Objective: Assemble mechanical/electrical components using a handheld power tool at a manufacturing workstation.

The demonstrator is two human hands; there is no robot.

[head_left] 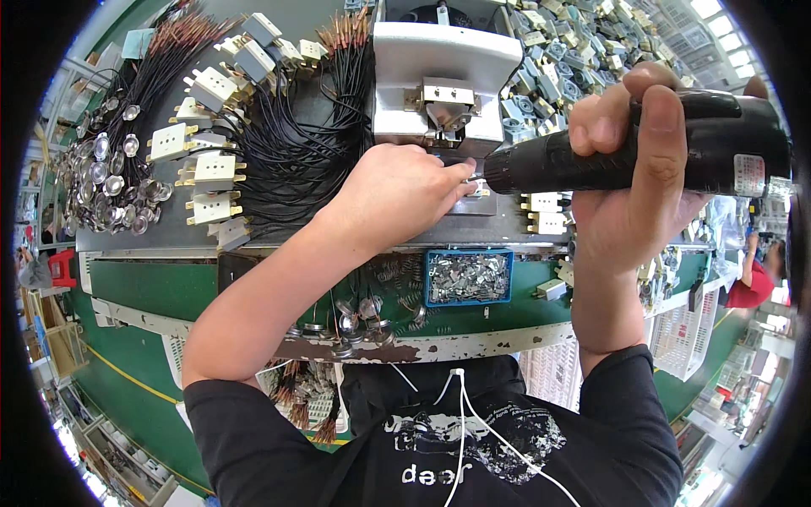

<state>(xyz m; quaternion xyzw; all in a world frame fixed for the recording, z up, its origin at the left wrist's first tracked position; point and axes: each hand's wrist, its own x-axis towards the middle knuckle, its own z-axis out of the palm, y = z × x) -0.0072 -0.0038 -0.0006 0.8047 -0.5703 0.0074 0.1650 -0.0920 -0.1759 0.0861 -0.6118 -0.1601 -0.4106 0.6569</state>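
My right hand is wrapped round a black electric screwdriver, held nearly level with its nose pointing left. At that nose my left hand is closed, fingers pinched together on a small part mostly hidden behind them. Just beyond the fingertips stands a metal press-like fixture with a small clamp block on its front. Left of my left hand lies a bundle of black wires joined to white plug sockets with brass prongs.
Round metal discs on wires pile at the far left. Many grey and white socket parts heap at the back right. A blue tray of small metal pieces sits near the front edge, beside loose springs. Another person is at the far right.
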